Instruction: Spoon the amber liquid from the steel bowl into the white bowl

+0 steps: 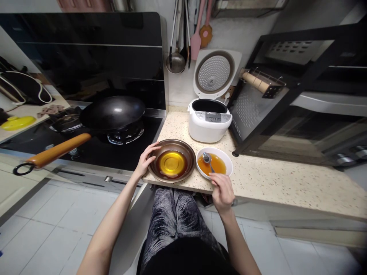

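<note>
A wide metal bowl (pixel 191 152) with clear golden liquid in it stands at the counter's front edge. At its left rim is my left hand (pixel 145 159), gripping the edge with fingers laid over it. Beside it on the right, a white bowl (pixel 228 160) holds orange liquid. My right hand (pixel 223 191) is closed around the handle of a metal spoon (pixel 207 157). The spoon's head is over the orange liquid inside the white bowl; whether it touches the liquid I cannot tell.
Behind the bowls stands a white rice cooker (pixel 209 130), lid raised. A black wok (pixel 113 112) sits on the stove at left, its wooden handle (pixel 60 151) jutting forward. A black rack (pixel 246 110) with an oven stands right. Utensils (pixel 176 61) hang on the wall.
</note>
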Demonstrator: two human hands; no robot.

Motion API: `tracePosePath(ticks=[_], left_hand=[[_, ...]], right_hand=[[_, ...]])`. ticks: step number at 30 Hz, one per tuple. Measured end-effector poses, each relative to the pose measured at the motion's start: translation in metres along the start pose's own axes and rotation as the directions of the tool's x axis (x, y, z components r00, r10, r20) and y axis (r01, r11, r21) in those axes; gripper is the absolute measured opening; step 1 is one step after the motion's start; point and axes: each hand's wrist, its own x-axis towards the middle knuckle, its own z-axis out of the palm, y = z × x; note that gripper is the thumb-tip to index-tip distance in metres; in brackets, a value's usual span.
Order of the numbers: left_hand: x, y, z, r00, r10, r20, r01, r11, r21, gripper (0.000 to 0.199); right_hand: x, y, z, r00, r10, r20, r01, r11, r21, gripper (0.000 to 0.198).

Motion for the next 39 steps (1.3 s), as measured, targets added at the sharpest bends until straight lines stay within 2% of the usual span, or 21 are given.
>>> tracePosePath(ticks=[4,8,13,17,20,23,27,32,39], left_hand=[[0.000,0.000,0.000,1.000,-0.008,-0.002,0.008,1.000,-0.019,0.043],[0.000,0.000,0.001,1.000,-0.012,-0.008,0.012,1.000,-0.014,0.043],[0.001,0.001,0.001,1.000,-0.002,-0.006,0.002,1.000,-0.004,0.043],[0.001,0.003,0.001,1.000,-0.007,-0.009,0.007,1.000,-0.012,0.043],[0.001,0.004,0.001,1.000,-0.009,-0.008,0.009,1.000,-0.009,0.043],[0.001,0.003,0.001,1.000,-0.007,-0.009,0.007,1.000,-0.012,0.042],[0.000,0.001,0.001,1.000,0.007,-0.005,-0.007,1.000,-0.003,0.042],[0.000,0.001,0.001,1.000,0.012,-0.007,-0.012,1.000,0.000,0.043],[0.001,0.000,0.001,1.000,0.015,-0.006,-0.015,1.000,-0.014,0.042]], right_hand=[[-0.007,0.006,-0.003,0.992,-0.084,0.099,0.085,0.996,-0.005,0.040],[-0.009,0.007,-0.003,0.989,-0.086,0.120,0.085,0.996,0.012,0.041],[-0.003,-0.003,0.000,0.997,0.051,-0.057,-0.051,0.999,0.012,0.030],[0.001,-0.013,0.003,0.962,0.185,-0.203,-0.173,0.982,0.078,0.022],[0.002,-0.021,0.008,0.940,0.247,-0.235,-0.217,0.965,0.147,0.020],[0.000,-0.029,0.016,0.944,0.272,-0.187,-0.232,0.950,0.208,0.020],[-0.003,-0.039,0.030,0.960,0.274,-0.063,-0.247,0.930,0.274,0.022],[-0.004,-0.046,0.045,0.952,0.301,0.061,-0.306,0.906,0.294,0.020],[-0.004,-0.048,0.054,0.928,0.359,0.100,-0.371,0.872,0.320,0.019]])
